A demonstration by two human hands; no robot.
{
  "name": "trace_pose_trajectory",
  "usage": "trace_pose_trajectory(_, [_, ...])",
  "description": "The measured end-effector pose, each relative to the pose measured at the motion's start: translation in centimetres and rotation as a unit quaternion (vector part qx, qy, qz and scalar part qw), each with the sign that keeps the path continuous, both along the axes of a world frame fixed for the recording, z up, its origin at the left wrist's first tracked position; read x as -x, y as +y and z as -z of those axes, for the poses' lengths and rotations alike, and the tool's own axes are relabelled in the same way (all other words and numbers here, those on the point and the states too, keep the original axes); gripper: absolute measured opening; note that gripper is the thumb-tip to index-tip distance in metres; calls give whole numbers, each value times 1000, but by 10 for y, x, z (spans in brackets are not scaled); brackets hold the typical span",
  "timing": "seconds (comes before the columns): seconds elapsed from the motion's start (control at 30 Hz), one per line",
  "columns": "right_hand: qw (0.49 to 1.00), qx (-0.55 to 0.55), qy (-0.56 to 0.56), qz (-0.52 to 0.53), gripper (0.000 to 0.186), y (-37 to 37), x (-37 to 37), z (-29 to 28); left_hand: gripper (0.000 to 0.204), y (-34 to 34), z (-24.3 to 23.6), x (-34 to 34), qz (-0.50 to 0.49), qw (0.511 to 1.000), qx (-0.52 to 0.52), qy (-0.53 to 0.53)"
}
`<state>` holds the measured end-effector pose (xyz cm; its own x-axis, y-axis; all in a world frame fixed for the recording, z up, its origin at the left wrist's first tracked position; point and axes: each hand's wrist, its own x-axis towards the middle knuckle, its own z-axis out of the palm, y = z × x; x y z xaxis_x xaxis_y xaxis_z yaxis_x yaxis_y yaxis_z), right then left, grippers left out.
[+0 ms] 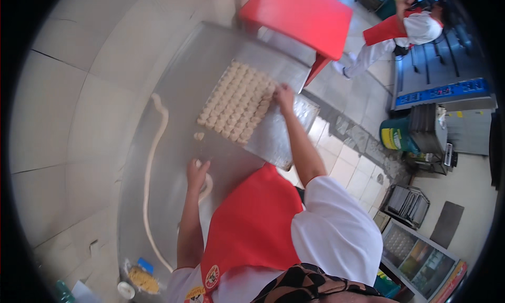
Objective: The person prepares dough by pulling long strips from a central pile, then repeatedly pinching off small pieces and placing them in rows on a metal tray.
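Observation:
On the metal table [181,66], many small pale dough pieces [236,100] sit in close rows on a flat metal tray [268,142]. My right hand [284,97] reaches over the tray's right side, fingers bent and pinched at a dough piece on the edge of the rows; its fingertips are partly hidden. Closer to me, my left hand [197,174] is closed round the end of a short dough rope [209,188], which curves down beside my red apron. One loose dough piece [199,136] lies between that hand and the rows.
A long dough rope [149,182] stretches along the table's left side. Yellowish crumbs [143,280] and a blue scraper-like piece [145,265] lie at the near left. Behind the table stands a red table [300,18]. Another person [400,32] is by an oven [442,66] at far right.

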<state>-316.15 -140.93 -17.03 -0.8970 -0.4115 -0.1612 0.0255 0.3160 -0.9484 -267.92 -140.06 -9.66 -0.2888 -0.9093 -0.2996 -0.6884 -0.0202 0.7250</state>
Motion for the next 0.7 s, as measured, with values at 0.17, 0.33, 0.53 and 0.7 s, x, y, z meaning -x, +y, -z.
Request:
trace_pose_trajectory(0.17, [965,-44,74,-248,25,27,-213,-84,47,27,-39,-6,72,996,35,26])
trace_pose_trajectory(0.33, [786,-222,86,-571,43,93,-310,-77,46,58,-41,25,131,986,22,104])
trace_pose_trajectory(0.53, [815,-96,196,-537,42,81,-324,-111,30,48,8,9,155,986,36,60])
trace_pose_trajectory(0.7, [759,-172,266,-569,32,66,-297,-105,26,45,-64,39,201,979,17,-35])
